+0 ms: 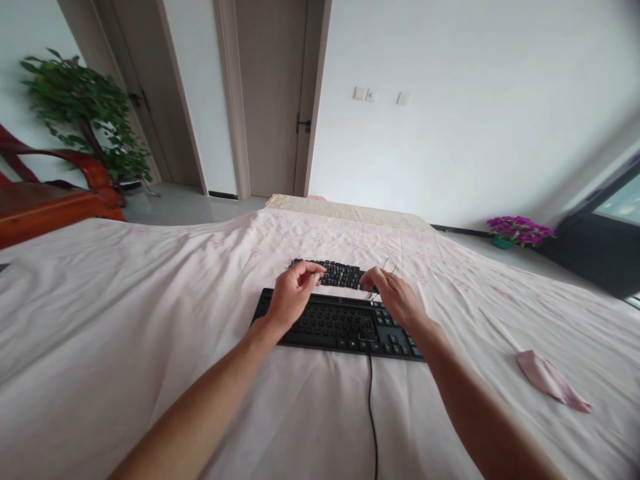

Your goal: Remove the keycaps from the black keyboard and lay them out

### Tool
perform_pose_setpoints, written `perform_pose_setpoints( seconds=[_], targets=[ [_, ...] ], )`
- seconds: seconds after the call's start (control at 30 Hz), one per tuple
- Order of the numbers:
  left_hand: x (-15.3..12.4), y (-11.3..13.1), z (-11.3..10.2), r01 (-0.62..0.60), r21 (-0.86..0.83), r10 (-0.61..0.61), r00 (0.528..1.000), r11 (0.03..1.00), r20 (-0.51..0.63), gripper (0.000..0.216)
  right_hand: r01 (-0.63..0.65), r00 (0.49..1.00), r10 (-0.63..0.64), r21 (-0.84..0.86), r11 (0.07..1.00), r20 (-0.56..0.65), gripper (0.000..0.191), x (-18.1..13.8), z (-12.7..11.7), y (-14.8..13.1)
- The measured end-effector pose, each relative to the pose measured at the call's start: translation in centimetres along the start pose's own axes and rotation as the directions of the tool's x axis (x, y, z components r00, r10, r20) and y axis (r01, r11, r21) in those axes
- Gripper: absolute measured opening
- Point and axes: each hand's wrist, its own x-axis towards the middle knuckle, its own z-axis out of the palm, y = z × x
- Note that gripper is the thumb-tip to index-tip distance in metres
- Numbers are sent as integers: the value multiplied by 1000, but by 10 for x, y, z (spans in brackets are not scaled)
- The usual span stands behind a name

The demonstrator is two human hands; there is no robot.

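Note:
A black keyboard (325, 339) lies on the cloth in front of me. Its main block shows bare key posts with the caps off, while caps still sit at the right end and along part of the bottom row. Just beyond it, many loose black keycaps (343, 275) are laid out in rows. My left hand (294, 293) is above the keyboard's upper left, thumb and fingertips pinched together; what is between them is too small to tell. Closed around a thin wire keycap puller (388, 265), my right hand (395, 293) is over the upper right edge, the wire's lower ends pointing down at the keyboard.
The keyboard's cable (373, 407) runs toward me over the wrinkled pale pink cloth (165, 320). A folded pink cloth (553, 380) lies to the right. Farther off are a wooden chair (60, 200), a leafy plant (83, 107) and purple flowers (520, 229).

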Motion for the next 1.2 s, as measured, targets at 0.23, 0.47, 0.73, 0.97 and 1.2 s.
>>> perform_pose_setpoints(
  seconds=[0.23,0.47,0.73,0.97,1.2],
  targets=[
    [-27,-39,-89,69,291,-68,998,954,-14,20,-231,959,79,595,770,271,30,-21,82,-61],
    [-52,-63,-112,152,196,-172,981,969,88,23,-193,937,-48,631,751,345,15,-24,128,-96],
    [-57,-82,-132,219,131,-235,963,967,128,22,-87,942,-88,491,867,323,15,-15,139,-114],
    [-57,-77,-134,222,112,-238,958,969,162,20,-159,961,11,521,839,275,14,-17,157,-122],
    [-59,-79,-134,206,143,-232,953,968,195,22,-147,955,-11,504,851,297,10,-21,166,-127]
  ],
)
